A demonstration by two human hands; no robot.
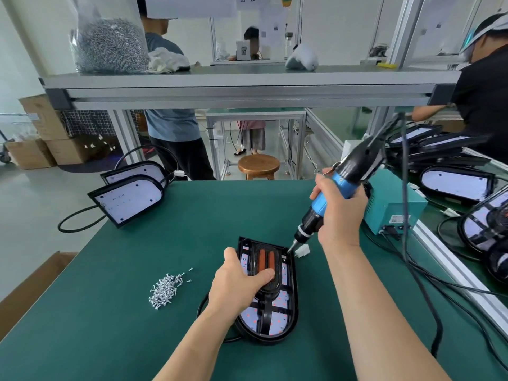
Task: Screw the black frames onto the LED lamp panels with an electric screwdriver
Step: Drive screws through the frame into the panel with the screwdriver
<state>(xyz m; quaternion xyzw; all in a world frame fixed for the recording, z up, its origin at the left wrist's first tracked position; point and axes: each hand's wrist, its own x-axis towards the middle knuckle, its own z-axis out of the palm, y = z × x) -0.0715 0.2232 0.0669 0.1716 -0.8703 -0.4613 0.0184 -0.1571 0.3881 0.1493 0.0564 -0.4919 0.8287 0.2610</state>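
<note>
While the left hand (239, 287) holds down the black frame (294, 284) on the LED lamp panel (275, 320), the right hand (339, 213) sets the electric screwdriver (345, 174) to its far right corner.
The panel lies flat on the green table (110, 312). The left hand's fingers curl over the frame's raised middle, with the thumb on the left edge. The right hand's fingers are wrapped round the tilted screwdriver's blue body, and the bit tip touches the frame. A white connector (302, 251) lies just beside that corner. A pile of loose screws (165, 290) lies left of the panel, two more lamp panels (129, 199) lie far left of it, and a teal power box (395, 207) stands to the far right.
</note>
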